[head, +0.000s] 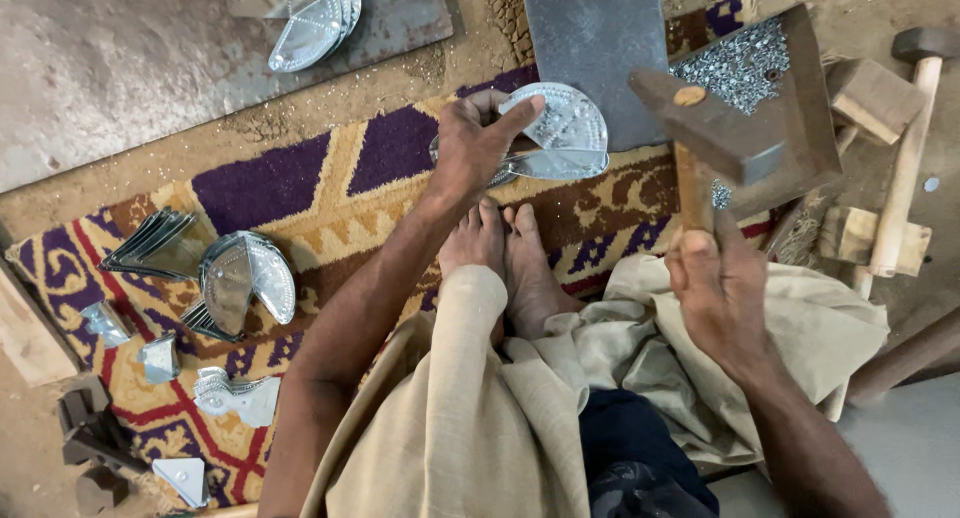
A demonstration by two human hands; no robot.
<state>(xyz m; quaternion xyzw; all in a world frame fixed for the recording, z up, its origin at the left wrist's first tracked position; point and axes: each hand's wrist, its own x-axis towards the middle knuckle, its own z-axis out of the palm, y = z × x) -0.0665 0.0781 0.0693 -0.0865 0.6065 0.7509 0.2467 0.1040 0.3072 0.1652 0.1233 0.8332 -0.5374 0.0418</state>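
Hands work apart: left hand pinches a stamped metal fan piece against the steel block at the rug's far edge; right hand fists a raised hammer. A crooked blow could catch the thumb.

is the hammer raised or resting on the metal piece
Raised. The right hand holds the hammer with its head clear of the metal piece, which the left hand grips.
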